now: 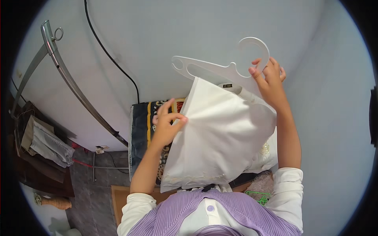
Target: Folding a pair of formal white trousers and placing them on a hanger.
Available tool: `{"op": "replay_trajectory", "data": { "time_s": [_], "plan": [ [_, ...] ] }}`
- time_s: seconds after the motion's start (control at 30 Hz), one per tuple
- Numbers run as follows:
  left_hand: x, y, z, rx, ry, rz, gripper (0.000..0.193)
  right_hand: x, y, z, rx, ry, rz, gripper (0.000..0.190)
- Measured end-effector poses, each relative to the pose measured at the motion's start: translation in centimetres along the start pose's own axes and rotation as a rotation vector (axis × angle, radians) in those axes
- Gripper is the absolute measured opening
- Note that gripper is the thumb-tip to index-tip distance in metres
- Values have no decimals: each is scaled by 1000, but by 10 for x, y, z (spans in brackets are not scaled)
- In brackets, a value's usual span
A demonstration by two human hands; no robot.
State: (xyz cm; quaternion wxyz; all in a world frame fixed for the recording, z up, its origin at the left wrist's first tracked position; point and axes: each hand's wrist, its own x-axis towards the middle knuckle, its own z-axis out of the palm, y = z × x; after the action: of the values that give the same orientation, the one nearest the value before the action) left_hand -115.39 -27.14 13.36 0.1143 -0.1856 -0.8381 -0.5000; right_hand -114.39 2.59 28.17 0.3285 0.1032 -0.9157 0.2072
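A white plastic clothes hanger (pixel 211 67) is raised before the pale wall, its large hook at the upper right. My right hand (pixel 270 79) grips it at the base of the hook, thumb in front. From the hanger hangs a white garment (pixel 212 126) with a small dark label at the neck and trim along its lower edge. With thumb and forefinger, my left hand (pixel 166 125) pinches the garment's left edge; the other fingers are spread. Beaded decoration (pixel 265 148) shows on the right part of the cloth. Folds hide most of the hanger's right arm.
A patterned dark padded textile (pixel 140 129) lies behind the garment. At left a curved-looking metal rail (pixel 78 88) crosses the view, with clothes (pixel 48 141) hanging lower down. Green hangers (pixel 262 200) lie near my right elbow. A black cable (pixel 110 57) runs down the wall.
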Motion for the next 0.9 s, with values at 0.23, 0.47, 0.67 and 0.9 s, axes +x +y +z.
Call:
{"op": "replay_trajectory", "data": {
  "time_s": [0.23, 0.47, 0.67, 0.9],
  "plan": [
    [3, -35, -11, 117, -49, -88, 33, 5, 1, 5, 17, 65, 26, 31],
    [-43, -52, 9, 219, -245, -62, 31, 15, 8, 2, -117, 256, -8, 34],
    [-41, -81, -11, 252, -129, -84, 27, 22, -2, -8, -202, 290, 15, 35],
    [-86, -96, -9, 270, -307, -93, 46, 28, -43, -45, -573, 709, -236, 41]
  ]
}}
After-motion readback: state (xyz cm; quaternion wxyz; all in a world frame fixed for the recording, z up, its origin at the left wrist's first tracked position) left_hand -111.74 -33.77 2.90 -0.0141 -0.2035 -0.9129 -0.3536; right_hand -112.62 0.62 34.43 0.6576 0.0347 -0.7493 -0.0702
